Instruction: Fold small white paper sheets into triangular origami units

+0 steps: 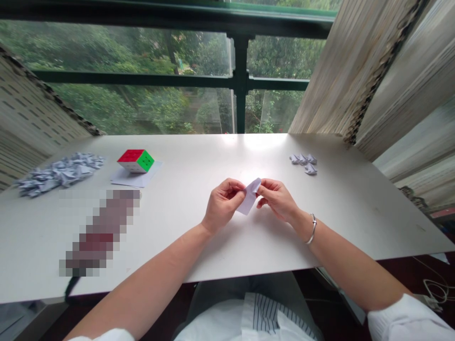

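Note:
Between my two hands, a little above the white table, is a small piece of white paper (pixel 246 202) with a fold near its top. My left hand (pixel 224 202) pinches its left side between thumb and fingers. At the upper right corner, my right hand (pixel 277 196) grips the paper between thumb and forefinger, its other fingers curled below. A silver bracelet (pixel 312 229) circles the right wrist. The paper's far side and some fingertips are hidden.
Several folded paper pieces (pixel 303 161) lie at the back right. A larger heap of folded paper (pixel 62 174) is at the far left. A puzzle cube (pixel 137 161) rests on paper sheets (pixel 124 179). Nearby lies a blurred-out long object (pixel 103 232). The white table (pixel 348 208) meets a window behind.

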Tool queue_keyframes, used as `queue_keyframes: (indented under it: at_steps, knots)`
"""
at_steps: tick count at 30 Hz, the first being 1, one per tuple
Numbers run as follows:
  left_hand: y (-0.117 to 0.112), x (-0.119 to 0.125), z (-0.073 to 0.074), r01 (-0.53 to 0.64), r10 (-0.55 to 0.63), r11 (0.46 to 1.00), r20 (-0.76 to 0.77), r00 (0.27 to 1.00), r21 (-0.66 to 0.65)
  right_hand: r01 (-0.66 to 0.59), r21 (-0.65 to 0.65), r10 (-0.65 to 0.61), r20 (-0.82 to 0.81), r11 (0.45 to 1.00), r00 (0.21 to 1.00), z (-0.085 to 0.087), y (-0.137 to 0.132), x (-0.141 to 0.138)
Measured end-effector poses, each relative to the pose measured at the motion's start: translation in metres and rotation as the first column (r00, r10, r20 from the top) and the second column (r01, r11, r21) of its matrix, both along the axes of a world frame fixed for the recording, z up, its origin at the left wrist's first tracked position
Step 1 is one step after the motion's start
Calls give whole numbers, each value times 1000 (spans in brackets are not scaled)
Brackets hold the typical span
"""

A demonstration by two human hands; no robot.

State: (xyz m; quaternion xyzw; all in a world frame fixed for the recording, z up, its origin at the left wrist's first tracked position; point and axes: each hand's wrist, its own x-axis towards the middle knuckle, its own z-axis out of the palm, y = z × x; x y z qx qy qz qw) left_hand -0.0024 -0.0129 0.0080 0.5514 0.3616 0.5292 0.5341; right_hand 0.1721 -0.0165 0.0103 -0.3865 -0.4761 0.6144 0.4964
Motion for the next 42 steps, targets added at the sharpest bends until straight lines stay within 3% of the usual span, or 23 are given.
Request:
queue_keyframes:
  at_steps: [10,20,27,33,37,42]
  knots:
    - [-2,-4,5,73,-73,997,-25,997,-6,-43,23,43,16,999,999,2,-1,1]
    - [6,-10,10,209,-214,950,1,977,-232,-66,114,50,135,991,990,3,-1,3]
    - [7,-14,11,317,-334,897,-1,943,-308,-54,219,-6,265,974,964,2,-2,5]
    - [7,-12,11,250,-254,920,24,967,-301,11,337,-112,282,941,953,-2,-1,6]
    - [8,-10,10,154,-156,952,15,988,-264,176,463,-310,230,869,923,-1,-2,6]
    - [7,-8,9,125,-125,962,19,992,-242,198,564,-421,298,802,857,2,-6,3]
